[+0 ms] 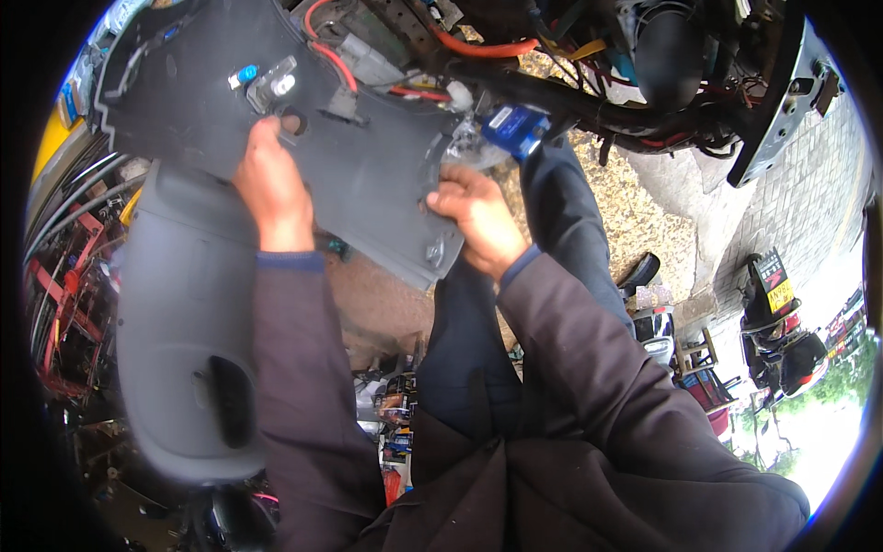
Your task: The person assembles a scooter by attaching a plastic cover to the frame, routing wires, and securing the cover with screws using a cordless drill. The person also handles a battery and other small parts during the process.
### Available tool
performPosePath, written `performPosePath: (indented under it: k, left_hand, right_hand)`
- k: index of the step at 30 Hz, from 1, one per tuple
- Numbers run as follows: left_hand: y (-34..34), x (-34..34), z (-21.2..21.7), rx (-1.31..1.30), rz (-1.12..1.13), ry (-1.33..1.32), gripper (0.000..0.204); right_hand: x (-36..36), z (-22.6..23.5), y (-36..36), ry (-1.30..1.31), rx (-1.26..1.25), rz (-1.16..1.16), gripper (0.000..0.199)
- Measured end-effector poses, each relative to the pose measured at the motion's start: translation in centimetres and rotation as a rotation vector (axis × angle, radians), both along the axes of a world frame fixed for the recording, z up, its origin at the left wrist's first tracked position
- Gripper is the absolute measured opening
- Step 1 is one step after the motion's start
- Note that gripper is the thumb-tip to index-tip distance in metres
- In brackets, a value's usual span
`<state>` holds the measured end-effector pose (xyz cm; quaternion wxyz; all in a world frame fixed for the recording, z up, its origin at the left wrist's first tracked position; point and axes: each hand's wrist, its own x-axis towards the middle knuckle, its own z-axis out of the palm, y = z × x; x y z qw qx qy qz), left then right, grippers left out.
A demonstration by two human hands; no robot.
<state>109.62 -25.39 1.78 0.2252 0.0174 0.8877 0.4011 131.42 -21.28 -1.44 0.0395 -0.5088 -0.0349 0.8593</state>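
Observation:
A dark grey plastic panel (pixel 368 198) is held tilted in front of me between both hands. My left hand (pixel 274 189) grips it near a round hole, with a fingertip showing at the hole. My right hand (pixel 480 213) pinches its right edge, thumb on the upper face and the other fingers partly hidden. Just above my left hand, a small clear and metal fitting (pixel 274 85) and a blue-capped piece (pixel 244 75) sit on the panel. Beyond my right hand are a blue box-shaped part (pixel 515 131) and crumpled clear plastic (pixel 469 145).
Orange cables (pixel 483 44) and black wiring run along a vehicle's exposed frame (pixel 589 110) at the top. A larger moulded grey panel (pixel 184 313) lies left of my forearm. Red metal racks (pixel 78 285) stand far left. A parked motorcycle (pixel 782 336) is on the right, near brick paving (pixel 782 202).

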Motion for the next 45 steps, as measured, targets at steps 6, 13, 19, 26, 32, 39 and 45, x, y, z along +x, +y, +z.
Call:
performPosePath:
  k: [6,13,19,26,32,39,45]
  left_hand:
    - [0.1,0.1,0.3,0.092,0.021,-0.045,0.026]
    - [0.3,0.2,-0.7,0.243,0.039,-0.008,0.021]
    - [0.1,-0.1,-1.4,0.329,0.041,-0.074,0.023]
    - [-0.4,-0.3,-1.6,0.283,0.067,-0.069,0.030]
    - [-0.5,-0.3,-1.6,0.313,0.075,-0.074,0.031]
    - [-0.4,0.0,-1.4,0.328,0.137,-0.130,0.033]
    - [-0.2,0.7,-1.5,0.299,0.169,-0.093,0.035]
  right_hand:
    - [0.4,-0.2,-0.1,-0.010,0.030,-0.008,0.068]
    - [0.6,-0.4,0.5,0.043,0.025,-0.068,0.064]
    - [0.4,-1.1,0.2,-0.028,0.015,-0.080,0.062]
    - [-0.7,-6.6,0.2,0.129,-0.149,-0.157,0.016]
    - [-1.2,-9.9,1.1,0.107,-0.173,-0.127,0.019]
    - [-1.4,-10.3,0.5,0.107,-0.041,-0.086,0.019]
    - [-2.0,-10.6,0.3,-0.009,0.015,-0.091,0.010]
